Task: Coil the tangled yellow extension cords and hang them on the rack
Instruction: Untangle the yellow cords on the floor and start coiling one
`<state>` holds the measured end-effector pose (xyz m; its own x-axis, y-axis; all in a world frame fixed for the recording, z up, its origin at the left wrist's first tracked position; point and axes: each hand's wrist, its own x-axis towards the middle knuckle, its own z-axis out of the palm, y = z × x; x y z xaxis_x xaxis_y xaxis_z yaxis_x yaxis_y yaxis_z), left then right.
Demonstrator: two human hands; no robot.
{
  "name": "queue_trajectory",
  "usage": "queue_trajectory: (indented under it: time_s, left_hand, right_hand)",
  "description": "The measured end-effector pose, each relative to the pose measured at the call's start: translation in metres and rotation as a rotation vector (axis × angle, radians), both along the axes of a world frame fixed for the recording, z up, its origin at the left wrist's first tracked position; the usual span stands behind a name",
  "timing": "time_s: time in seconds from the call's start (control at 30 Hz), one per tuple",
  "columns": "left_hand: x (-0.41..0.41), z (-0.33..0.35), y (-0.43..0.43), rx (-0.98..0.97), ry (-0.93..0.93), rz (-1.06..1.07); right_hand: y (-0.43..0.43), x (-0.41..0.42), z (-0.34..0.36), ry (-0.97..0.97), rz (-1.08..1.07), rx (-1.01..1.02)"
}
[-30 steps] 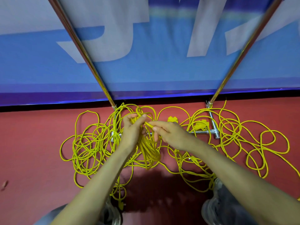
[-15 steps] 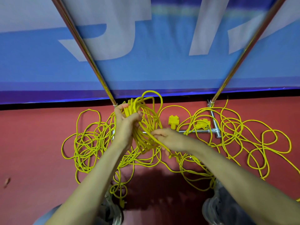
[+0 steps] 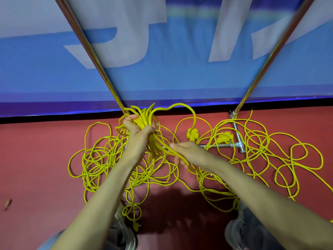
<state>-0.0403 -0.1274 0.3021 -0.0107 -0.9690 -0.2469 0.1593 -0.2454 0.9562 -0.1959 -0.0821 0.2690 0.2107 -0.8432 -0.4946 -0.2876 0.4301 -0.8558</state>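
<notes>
Yellow cords (image 3: 100,159) lie tangled on the red floor (image 3: 36,159), spreading left and right of both hands. The right hand (image 3: 187,154), the nearer one, pinches a single strand that runs up and left into the bundle (image 3: 154,147). The left hand (image 3: 138,129) grips that bundle, whose long axis points away towards the rack (image 3: 216,146) just beyond; the next loop probably feeds leftward

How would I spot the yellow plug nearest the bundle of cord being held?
Find the silver rack bar lying on the red floor. Just beyond its middle, right of the left hand, sits the plug. Unlike the second plug farther right among floor loops, its cord arches up and over into the held bundle.
</notes>
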Motion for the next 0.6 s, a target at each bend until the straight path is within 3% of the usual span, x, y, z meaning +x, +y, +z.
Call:
queue_trajectory:
  time_s: [0.17,0.33,0.43,0.6]
  left_hand:
    - [0.0,0.005,0.0,-0.035,0.051,-0.069]
    - [-0.007,0.0,0.005,0.092,0.238,-0.033]
    - [-0.012,-0.001,0.008,0.093,0.232,-0.044]
    - [-0.009,-0.002,0.004,0.058,0.252,0.04]
  right_hand:
    - [-0.006,-0.001,-0.002,-0.08,-0.006,-0.2]
    - [-0.003,0.003,0.0,0.004,-0.037,-0.383]
    - [-0.007,0.009,0.001,0.012,-0.105,-0.384]
    - [-0.001,0.008,-0.003,-0.039,0.035,-0.237]
